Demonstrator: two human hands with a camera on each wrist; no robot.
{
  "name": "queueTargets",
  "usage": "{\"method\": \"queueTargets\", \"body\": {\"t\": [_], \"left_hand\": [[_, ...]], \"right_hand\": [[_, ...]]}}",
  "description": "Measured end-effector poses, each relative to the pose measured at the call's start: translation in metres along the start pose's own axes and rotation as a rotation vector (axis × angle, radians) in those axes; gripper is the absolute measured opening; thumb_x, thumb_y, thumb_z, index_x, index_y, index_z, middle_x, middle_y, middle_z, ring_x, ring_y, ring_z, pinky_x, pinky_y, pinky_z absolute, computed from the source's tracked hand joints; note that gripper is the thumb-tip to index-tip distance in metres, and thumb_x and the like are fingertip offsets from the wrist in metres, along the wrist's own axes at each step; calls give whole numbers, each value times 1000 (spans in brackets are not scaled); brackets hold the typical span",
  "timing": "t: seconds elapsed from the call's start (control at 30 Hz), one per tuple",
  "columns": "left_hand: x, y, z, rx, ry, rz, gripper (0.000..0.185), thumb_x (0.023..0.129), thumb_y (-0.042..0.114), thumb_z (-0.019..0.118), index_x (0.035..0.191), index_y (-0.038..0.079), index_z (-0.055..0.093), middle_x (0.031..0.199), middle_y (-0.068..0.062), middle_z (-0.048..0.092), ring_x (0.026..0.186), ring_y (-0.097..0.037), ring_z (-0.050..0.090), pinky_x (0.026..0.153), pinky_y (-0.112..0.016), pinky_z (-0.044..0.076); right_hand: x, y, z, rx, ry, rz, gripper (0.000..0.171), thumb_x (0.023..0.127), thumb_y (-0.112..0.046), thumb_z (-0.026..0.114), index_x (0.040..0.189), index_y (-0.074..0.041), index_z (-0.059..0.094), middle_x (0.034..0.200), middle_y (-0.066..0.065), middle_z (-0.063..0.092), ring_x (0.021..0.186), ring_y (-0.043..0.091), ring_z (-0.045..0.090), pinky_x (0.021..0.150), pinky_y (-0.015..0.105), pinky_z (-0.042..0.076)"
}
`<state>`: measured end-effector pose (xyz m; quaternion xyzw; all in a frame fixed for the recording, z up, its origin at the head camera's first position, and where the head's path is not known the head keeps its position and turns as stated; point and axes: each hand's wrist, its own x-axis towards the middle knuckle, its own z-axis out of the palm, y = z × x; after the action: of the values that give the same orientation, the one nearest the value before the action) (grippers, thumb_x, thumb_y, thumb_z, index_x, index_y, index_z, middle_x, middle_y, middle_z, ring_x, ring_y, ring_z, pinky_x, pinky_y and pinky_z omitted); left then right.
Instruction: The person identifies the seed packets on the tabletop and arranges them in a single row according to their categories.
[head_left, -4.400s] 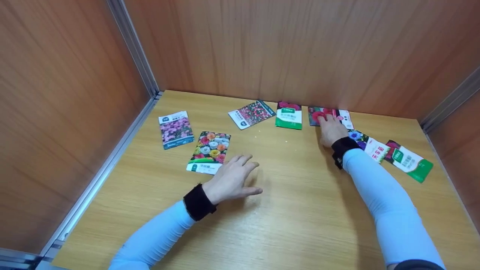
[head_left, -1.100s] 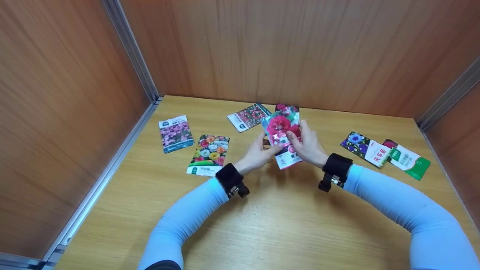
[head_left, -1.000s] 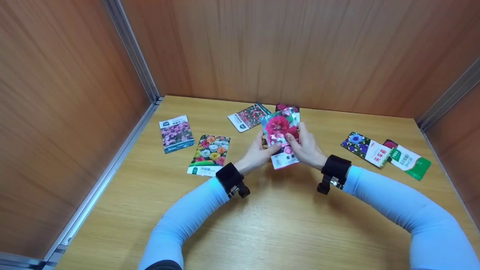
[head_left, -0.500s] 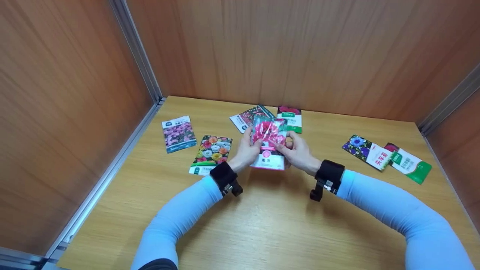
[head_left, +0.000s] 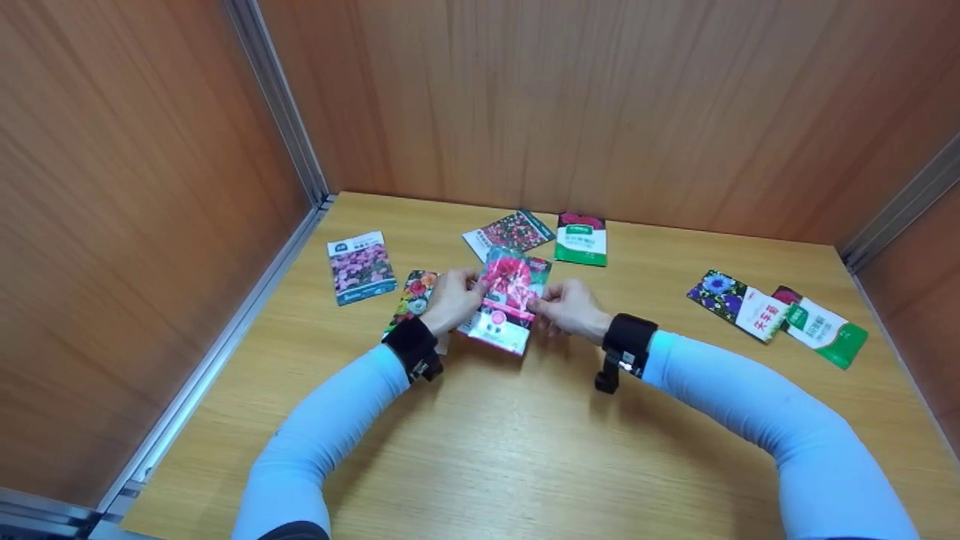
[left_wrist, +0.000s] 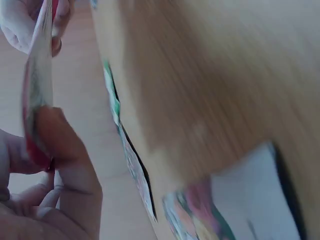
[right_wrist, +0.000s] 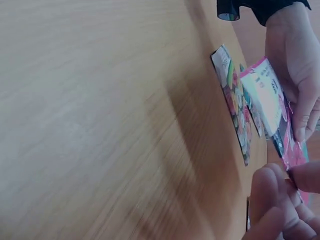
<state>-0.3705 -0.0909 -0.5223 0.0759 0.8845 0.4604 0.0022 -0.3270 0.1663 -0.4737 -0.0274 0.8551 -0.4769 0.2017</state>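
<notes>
A seed packet [head_left: 508, 289] with pink flowers and a white lower end is held above the table between both hands. My left hand [head_left: 452, 301] pinches its left edge, and my right hand [head_left: 571, 309] pinches the right edge. In the left wrist view the packet [left_wrist: 39, 85] appears nearly edge-on between thumb and finger. The right wrist view shows the packet [right_wrist: 265, 95] lifted off the wood. Under the left hand lies a packet of multicoloured flowers [head_left: 412, 301], partly hidden by hand and wrist.
Behind lie a packet with small red flowers [head_left: 516, 231] and a green-and-white packet [head_left: 580, 240]. A purple-flower packet [head_left: 361, 267] lies at left. At right, a blue-flower packet [head_left: 739, 305] overlaps another green-and-white packet [head_left: 821, 328]. Wooden panels [head_left: 585, 105] rise around the table [head_left: 540, 450].
The right hand reached the pink-flower packet at the back right, and it was lifted off the table. Both hands then gripped it and carried it left, where it now tilts over the multicoloured packet's side.
</notes>
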Motion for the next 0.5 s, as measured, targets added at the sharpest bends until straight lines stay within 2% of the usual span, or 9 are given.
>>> {"method": "queueTargets", "body": {"t": [0.07,0.17,0.3,0.4,0.5], "left_hand": [[-5,3,-5,43,32,7,17,104,20,71,94,11,82,84,-3,75,78,-20,65,72,-34,50],[-22,23,-18,118,57,-1,20,102,22,77,89,9,83,86,-7,80,82,-22,69,75,-35,51],[-29,30,-20,249,90,-15,21,102,22,80,85,10,82,81,-2,77,82,-20,67,77,-32,48],[-29,29,-19,323,57,-49,22,104,20,78,83,11,79,78,1,69,82,-20,64,79,-34,47],[-28,27,-18,391,18,-77,23,103,20,78,81,12,76,81,0,68,84,-22,63,79,-36,47]], "right_hand": [[5,-2,2,-19,-5,13,23,112,-30,72,102,-11,79,88,9,80,68,14,71,69,29,61],[12,-5,3,-46,-4,30,25,112,-31,72,99,-12,80,87,7,80,72,16,73,73,30,63],[21,-6,3,-89,-13,59,28,112,-33,72,94,-12,80,82,4,79,70,16,72,70,27,60],[25,-6,4,-116,-36,82,28,111,-34,73,93,-13,79,78,1,78,67,14,71,67,25,57],[27,-6,7,-140,-64,89,28,111,-34,74,94,-13,80,76,0,77,65,14,71,66,25,57]]}}
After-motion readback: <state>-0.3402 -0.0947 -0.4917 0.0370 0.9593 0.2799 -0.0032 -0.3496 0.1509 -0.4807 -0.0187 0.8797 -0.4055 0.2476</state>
